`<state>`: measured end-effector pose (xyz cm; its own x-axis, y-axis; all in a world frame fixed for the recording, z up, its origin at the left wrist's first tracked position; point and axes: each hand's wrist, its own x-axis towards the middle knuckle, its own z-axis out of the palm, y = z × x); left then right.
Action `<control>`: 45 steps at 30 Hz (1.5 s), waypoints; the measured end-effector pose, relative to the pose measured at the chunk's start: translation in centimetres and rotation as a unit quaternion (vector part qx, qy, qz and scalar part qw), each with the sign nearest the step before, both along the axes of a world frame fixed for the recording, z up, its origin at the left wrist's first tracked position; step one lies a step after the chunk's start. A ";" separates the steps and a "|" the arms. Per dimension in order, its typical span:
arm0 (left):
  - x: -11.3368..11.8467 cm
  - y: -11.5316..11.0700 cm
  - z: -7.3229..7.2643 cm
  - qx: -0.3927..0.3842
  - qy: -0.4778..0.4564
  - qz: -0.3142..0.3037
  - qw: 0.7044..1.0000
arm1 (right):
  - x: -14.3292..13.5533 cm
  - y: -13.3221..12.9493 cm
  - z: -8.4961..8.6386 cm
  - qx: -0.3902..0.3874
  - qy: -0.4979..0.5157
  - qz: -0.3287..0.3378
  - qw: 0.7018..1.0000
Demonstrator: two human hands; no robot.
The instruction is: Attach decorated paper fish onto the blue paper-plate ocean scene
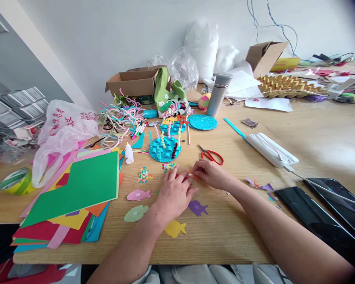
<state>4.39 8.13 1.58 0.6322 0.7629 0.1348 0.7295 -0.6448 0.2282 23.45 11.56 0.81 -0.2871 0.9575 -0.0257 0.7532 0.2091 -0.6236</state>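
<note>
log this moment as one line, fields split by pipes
left hand: palm down by orange paper | right hand: at orange paper, grip unclear | near: red-handled scissors, purple paper fish, yellow paper fish

Exposure bright, light diffuse, no lamp or window in shot. Wooden tabletop (322,130) goes pale with sheen right of the grey flask (219,100); looks like light from that side. Flask body has a soft vertical highlight. Shadows weak, soft-edged around left hand (176,193) and right hand (211,173), both nearer the camera than the flask. Black phones (310,217), near right of flask, show dull reflections. Wide-angle stretch on outer forearms; clear cases (16,104) far left of flask soft, skewed. Dark blurred corner far upper right of flask.
</note>
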 end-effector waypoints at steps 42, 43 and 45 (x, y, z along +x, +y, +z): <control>0.0 0.0 -0.1 -0.001 -0.005 0.001 1.000 | -0.3 -0.1 0.4 -0.015 -0.035 -0.001 0.999; 0.0 0.0 -0.1 0.000 -0.005 0.001 1.000 | -0.3 -0.1 0.4 -0.015 -0.036 -0.002 0.999; 0.0 0.0 -0.1 0.002 -0.006 0.000 1.000 | -0.4 -0.2 0.4 -0.014 -0.036 -0.004 0.999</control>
